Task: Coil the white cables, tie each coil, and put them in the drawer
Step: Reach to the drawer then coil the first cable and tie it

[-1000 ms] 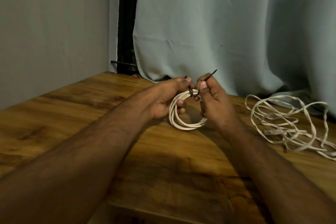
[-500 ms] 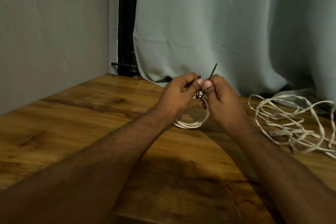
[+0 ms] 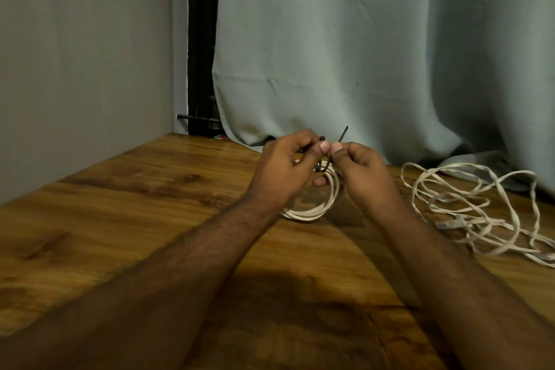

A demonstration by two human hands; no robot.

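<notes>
A coiled white cable (image 3: 318, 210) stands on edge on the wooden table (image 3: 120, 213), partly hidden behind both hands. A thin black tie (image 3: 326, 164) wraps the top of the coil. My left hand (image 3: 285, 171) pinches one end of the tie between thumb and fingers. My right hand (image 3: 357, 171) pinches the other end, whose tip (image 3: 344, 134) sticks up above the fingers. The two thumbs almost meet over the coil. A second white cable (image 3: 468, 207) lies loose and tangled on the table to the right.
A pale curtain (image 3: 360, 54) hangs behind the table and drapes onto its back edge. A grey wall (image 3: 84, 54) runs along the left. A dark frame (image 3: 201, 39) stands in the corner. No drawer is in view.
Both hands have lifted slightly and drawn close together over the coil top. The tie's two ends now stand upright between the thumbs. The loose cable has not moved.
</notes>
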